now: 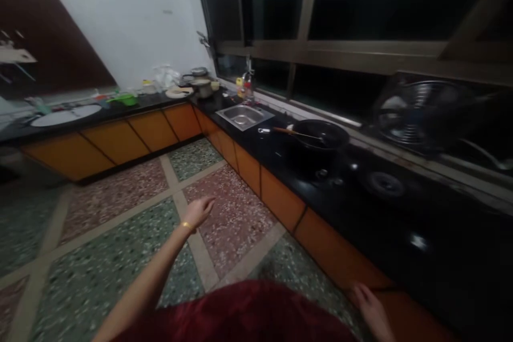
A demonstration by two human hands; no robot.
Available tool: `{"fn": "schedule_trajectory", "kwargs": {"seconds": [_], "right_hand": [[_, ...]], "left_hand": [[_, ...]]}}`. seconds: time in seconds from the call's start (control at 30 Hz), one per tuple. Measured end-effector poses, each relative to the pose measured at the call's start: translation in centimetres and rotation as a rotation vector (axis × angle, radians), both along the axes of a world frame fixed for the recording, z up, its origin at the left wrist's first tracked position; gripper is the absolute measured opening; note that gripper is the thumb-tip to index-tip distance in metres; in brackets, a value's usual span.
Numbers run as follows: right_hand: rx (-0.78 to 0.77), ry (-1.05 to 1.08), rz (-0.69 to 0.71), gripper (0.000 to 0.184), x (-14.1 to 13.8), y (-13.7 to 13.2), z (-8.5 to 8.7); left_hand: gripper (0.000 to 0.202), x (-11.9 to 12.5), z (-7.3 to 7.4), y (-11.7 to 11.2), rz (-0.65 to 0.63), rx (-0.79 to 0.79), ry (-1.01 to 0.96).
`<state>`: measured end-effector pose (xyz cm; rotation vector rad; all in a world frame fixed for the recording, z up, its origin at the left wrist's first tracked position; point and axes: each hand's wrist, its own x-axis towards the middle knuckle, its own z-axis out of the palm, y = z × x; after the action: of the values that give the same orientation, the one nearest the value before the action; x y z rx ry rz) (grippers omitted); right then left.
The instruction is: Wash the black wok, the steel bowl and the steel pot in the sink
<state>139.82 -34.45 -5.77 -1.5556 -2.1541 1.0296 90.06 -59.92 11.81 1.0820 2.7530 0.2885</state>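
My left hand hangs in the air over the terrazzo floor, its fingers curled in and nothing visible in them. A gold-coloured band circles that wrist. My right hand is low at the right, beside the orange cabinet front; its slightly blurred fingers point outward and hold nothing. I cannot tell whether it touches the cabinet. On the black counter farther off sits a dark wok on the stove, and a long-handled utensil with a wooden handle rests across its rim.
Beyond the wok is a steel sink with a tap. Pots, a pale round board and a green bowl stand in the far corner. A second burner and a fan are at the right. A white basin lies left.
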Motion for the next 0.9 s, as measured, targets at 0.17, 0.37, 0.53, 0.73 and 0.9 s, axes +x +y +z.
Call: {"fn": "schedule_trajectory", "kwargs": {"seconds": [0.17,0.37,0.53,0.73,0.9], "right_hand": [[-0.109,0.121,0.296,0.042,-22.8,0.0,0.8],[-0.153,0.153,0.456,0.043,-40.8,3.0,3.2],[-0.167,0.296,0.421,0.039,-58.4,8.5,2.5],[-0.07,0.376,0.521,0.031,-80.8,14.3,8.3],[0.018,0.266,0.483,0.027,-96.1,22.1,10.3]], "left_hand": [[0.045,-12.8,-0.9,-9.7,0.163,-0.076,-0.044],[0.047,-24.8,-0.4,-6.8,0.181,-0.028,-0.078],[0.043,-35.4,-1.4,-1.0,0.195,-0.041,-0.084],[0.039,-46.5,-2.1,-1.7,0.337,-0.063,-0.109],[0.037,-59.5,-3.7,-3.8,0.427,-0.11,-0.159]]}}
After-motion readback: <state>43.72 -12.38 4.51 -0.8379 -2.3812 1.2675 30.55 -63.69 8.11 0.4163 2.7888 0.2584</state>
